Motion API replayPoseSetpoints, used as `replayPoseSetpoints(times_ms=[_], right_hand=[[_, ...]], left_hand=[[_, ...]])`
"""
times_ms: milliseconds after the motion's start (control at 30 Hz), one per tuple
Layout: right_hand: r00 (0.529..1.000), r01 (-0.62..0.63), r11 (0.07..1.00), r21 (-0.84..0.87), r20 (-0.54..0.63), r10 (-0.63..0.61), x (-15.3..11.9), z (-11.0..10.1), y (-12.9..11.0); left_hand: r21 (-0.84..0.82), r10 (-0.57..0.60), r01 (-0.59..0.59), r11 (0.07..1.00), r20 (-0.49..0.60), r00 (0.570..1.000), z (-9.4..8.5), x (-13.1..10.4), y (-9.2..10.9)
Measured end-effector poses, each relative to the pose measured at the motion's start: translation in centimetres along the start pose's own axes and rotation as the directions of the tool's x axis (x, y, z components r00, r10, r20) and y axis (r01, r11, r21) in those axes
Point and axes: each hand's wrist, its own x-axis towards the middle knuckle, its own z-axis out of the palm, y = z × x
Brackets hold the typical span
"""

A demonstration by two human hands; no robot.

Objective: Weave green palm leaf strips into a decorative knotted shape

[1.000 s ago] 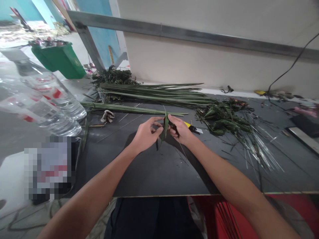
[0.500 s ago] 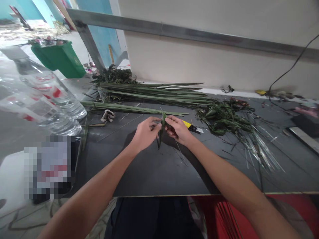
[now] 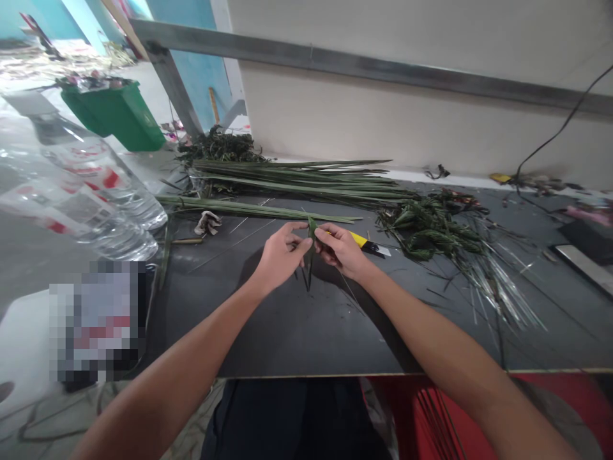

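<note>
A small folded green leaf strip (image 3: pixel 311 233) is pinched between both hands above the dark table, its dark ends hanging down. My left hand (image 3: pixel 286 254) grips it from the left with thumb and fingers. From the right, my right hand (image 3: pixel 341 250) holds it with thumb and index finger, the other fingers curled below. A thin strand hangs under my right hand. Just behind that hand lies a yellow and black cutter (image 3: pixel 366 244), partly hidden by it. Long green leaf strips (image 3: pixel 297 179) lie beyond the hands, and woven green pieces (image 3: pixel 431 227) are heaped to the right.
Two clear bottles (image 3: pixel 103 160) stand at the left, above a blurred-out object (image 3: pixel 103 319). A crumpled scrap (image 3: pixel 207 223) lies near the strips. Wire-like strands (image 3: pixel 502 287) spread at the right. A green bin (image 3: pixel 115 115) is on the floor; a metal rail (image 3: pixel 335 61) crosses behind.
The leaf piece has turned slightly between my fingers, and its lower ends now hang more apart. Both hands keep nearly the same place.
</note>
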Motion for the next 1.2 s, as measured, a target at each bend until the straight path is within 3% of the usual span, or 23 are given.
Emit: replayPoseSetpoints(times_ms=[167, 400, 467, 567, 633, 733, 867, 967, 1200], right_hand=[[1.0, 0.019, 0.999, -0.044, -0.014, -0.019, 0.0, 0.0, 0.0], [0.995, 0.075, 0.992, -0.103, -0.051, -0.081, 0.0, 0.0, 0.3], [0.993, 0.102, 0.987, -0.128, -0.046, -0.108, 0.0, 0.0, 0.4], [0.991, 0.124, 0.978, -0.17, -0.027, -0.131, 0.0, 0.0, 0.4], [0.991, 0.124, 0.972, -0.198, -0.023, -0.131, -0.1, 0.0, 0.5], [0.99, 0.127, 0.964, -0.232, -0.027, -0.137, -0.1, 0.1, 0.4], [0.988, 0.138, 0.951, -0.278, -0.025, -0.151, -0.2, 0.1, 0.3], [0.987, 0.146, 0.943, -0.299, -0.023, -0.16, -0.1, -0.1, 0.4], [0.991, 0.125, 0.919, -0.373, 0.003, -0.134, 0.0, -0.3, 0.6]], left_hand=[[-0.03, -0.024, 0.024, 0.999, 0.005, 1.0, 0.2, -0.1, 0.0], [-0.301, -0.158, 0.153, 0.941, 0.007, 0.987, 0.5, 0.0, -0.1], [-0.362, -0.19, 0.194, 0.912, 0.047, 0.981, 0.3, 0.0, 0.1], [-0.386, -0.19, 0.251, 0.888, 0.188, 0.964, 0.1, -0.1, 0.4], [-0.364, -0.175, 0.26, 0.895, 0.249, 0.952, 0.0, -0.2, 0.4], [-0.306, -0.153, 0.218, 0.927, 0.224, 0.963, 0.0, 0.0, 0.1], [-0.026, -0.024, 0.028, 0.999, 0.137, 0.99, -0.1, 0.3, -0.7], [0.141, 0.066, -0.081, 0.987, 0.108, 0.992, -0.5, 0.4, -1.1], [0.223, 0.134, -0.148, 0.963, 0.079, 0.988, -1.2, 0.5, -0.9]])
